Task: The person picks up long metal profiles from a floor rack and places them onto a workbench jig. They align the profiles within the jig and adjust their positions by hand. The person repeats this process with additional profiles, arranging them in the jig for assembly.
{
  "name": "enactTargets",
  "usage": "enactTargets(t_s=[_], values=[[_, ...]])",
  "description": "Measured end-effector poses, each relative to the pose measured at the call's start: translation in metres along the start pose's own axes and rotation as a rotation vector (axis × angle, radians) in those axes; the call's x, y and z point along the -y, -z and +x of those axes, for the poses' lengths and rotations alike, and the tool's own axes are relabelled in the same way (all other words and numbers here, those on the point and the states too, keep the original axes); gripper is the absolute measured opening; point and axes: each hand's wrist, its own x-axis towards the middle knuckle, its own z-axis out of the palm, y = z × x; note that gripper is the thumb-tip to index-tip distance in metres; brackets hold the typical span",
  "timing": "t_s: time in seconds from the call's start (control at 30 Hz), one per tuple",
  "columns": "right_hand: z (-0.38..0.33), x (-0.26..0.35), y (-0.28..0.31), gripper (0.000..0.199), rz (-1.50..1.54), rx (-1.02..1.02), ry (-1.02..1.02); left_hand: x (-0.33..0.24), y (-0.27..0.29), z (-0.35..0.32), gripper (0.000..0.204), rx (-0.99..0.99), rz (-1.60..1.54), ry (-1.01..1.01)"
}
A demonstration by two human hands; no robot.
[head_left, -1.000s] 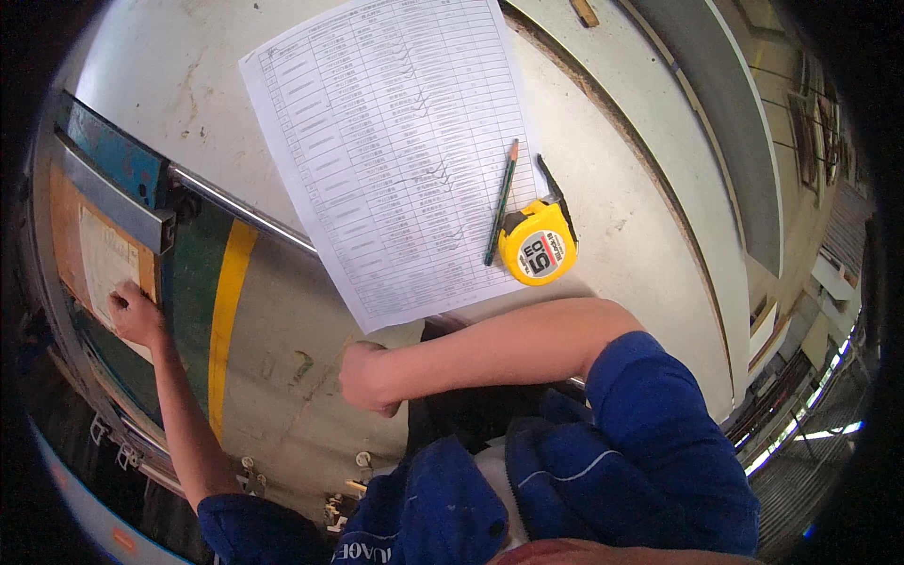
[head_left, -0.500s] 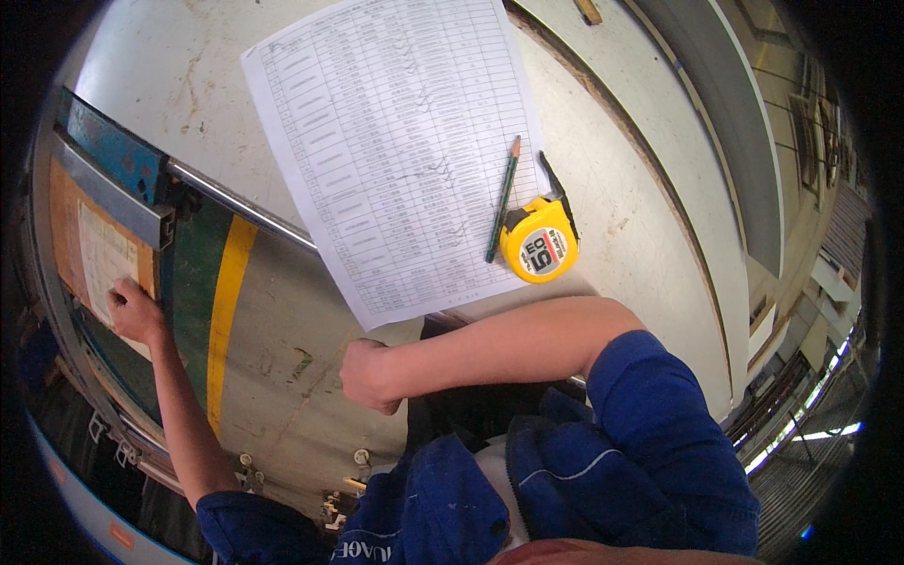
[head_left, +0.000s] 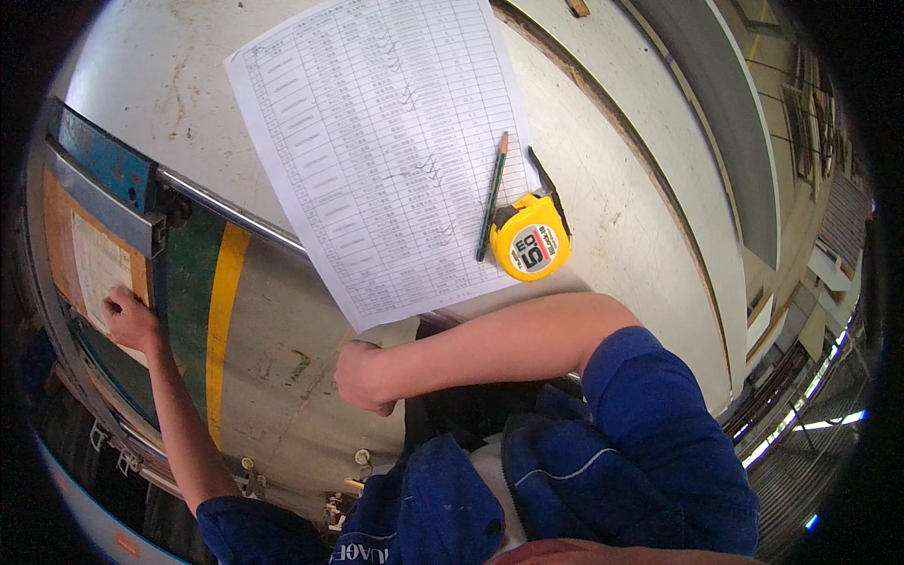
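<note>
My left hand is closed, its fingers curled, over a small cream sheet on a brown wooden board at the far left. No object shows in that hand. My right hand is a loose fist in front of my body, just below the near corner of a large white printed sheet; nothing sticks out of it. Across the right side of the large sheet lies a dark green pencil. Beside it, a yellow tape measure with a black strap rests at the sheet's edge.
A pale panel bears the large sheet. To its left runs a metal rail by a blue metal part. Below is a floor with a yellow stripe. A grey curved-looking panel edge stands at the right.
The view has shifted slightly, so the sheet, pencil and tape measure appear a little further left. Both hands keep their closed shape and place.
</note>
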Motion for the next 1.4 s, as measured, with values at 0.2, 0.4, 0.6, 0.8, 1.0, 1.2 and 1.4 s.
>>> enactTargets(t_s=[0.2,0.4,0.6,0.8,1.0,1.2,1.4], values=[[-0.0003,0.0001,-0.0020,0.029,-0.011,-0.022,0.021,-0.0018,0.0023,-0.0013,0.048,0.025,0.005,0.006],[-0.0012,0.0002,-0.0025,0.030,-0.004,-0.009,0.009,-0.0060,0.0033,-0.0056,0.050,-0.021,0.029,-0.007],[-0.0024,0.0002,0.0005,0.034,-0.022,0.005,0.011,-0.0014,0.0002,-0.0013,0.052,-0.038,0.062,-0.023],[-0.0007,0.0002,0.0004,0.035,-0.021,0.008,0.013,0.0016,-0.0015,-0.0007,0.052,-0.047,0.077,-0.025],[0.0008,0.0003,-0.0024,0.034,-0.027,0.001,0.008,0.0030,-0.0023,0.0005,0.051,-0.045,0.062,-0.026],[-0.0011,0.0001,-0.0016,0.032,-0.023,0.004,0.011,0.0018,-0.0006,0.0009,0.050,-0.025,0.062,-0.014],[-0.0043,0.0005,0.0008,0.031,-0.028,0.000,0.014,0.0021,-0.0007,0.0008,0.049,-0.029,0.045,-0.014]])
